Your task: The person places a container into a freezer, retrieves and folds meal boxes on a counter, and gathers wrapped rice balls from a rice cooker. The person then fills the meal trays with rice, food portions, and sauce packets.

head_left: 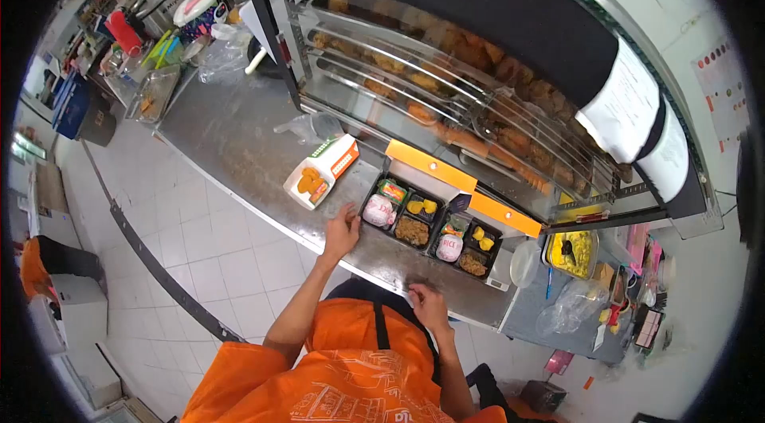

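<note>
My left hand rests at the counter, just left of a black tray with a wrapped rice ball, yellow pieces and brown food. Its fingers are apart and hold nothing. My right hand is over the counter's front edge, below the trays; its fingers are curled, and whether they hold anything small is hidden. Beside the first tray lies a second black tray with similar food. Orange lids stand up behind both trays. An open white and orange box with fried pieces sits above my left hand.
A glass display case of fried food stands behind the trays. On the right are a container of yellow food and plastic bags. Pots, utensils and a metal tray crowd the upper left. Another person's orange sleeve shows at far left.
</note>
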The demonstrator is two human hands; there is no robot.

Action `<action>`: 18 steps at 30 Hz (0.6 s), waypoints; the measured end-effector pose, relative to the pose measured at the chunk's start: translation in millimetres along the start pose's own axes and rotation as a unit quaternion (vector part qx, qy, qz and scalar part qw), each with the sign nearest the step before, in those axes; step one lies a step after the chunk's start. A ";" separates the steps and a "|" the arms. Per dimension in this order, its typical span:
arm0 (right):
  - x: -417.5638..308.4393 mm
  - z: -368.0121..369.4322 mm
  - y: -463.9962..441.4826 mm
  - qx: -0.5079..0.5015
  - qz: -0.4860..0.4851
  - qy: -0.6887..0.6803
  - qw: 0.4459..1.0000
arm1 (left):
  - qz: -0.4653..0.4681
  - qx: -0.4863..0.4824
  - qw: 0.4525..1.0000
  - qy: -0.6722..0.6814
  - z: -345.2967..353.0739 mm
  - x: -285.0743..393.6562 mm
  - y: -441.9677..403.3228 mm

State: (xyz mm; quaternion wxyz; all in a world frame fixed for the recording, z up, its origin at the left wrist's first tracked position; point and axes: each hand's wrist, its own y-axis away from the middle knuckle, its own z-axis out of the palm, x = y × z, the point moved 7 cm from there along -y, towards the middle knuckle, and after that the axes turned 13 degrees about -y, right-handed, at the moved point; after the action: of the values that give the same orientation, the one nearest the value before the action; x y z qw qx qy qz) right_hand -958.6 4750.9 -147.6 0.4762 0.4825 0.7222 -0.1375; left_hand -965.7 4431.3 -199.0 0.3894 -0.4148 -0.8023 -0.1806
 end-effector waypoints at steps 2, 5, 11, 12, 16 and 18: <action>-0.4 7.1 -1.4 -0.018 -0.027 -0.036 0.999 | 0.001 -0.005 1.000 -0.014 2.3 -0.9 2.2; 0.0 19.9 2.2 -0.041 -0.078 -0.013 0.996 | 0.000 -0.041 0.999 0.011 9.5 4.7 1.3; -7.7 40.5 1.7 -0.144 -0.040 -0.061 0.987 | 0.055 -0.017 0.996 -0.061 -23.7 39.8 24.5; -5.4 40.6 -4.2 -0.141 -0.037 -0.024 0.989 | 0.090 0.022 0.992 -0.082 -40.2 45.4 29.7; -2.7 56.4 -2.5 -0.139 0.024 0.007 0.990 | 0.019 0.220 0.966 -0.132 -103.1 -18.1 26.9; -14.8 52.4 -4.9 -0.097 0.001 -0.026 0.995 | -0.030 0.262 0.959 -0.102 -121.3 -68.1 -0.2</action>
State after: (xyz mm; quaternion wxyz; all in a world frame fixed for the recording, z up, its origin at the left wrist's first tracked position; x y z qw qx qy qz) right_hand -932.4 4705.6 -163.4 0.5397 0.4304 0.7192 -0.0788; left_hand -884.2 4321.1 -175.0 0.3945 -0.2904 -0.8692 0.0675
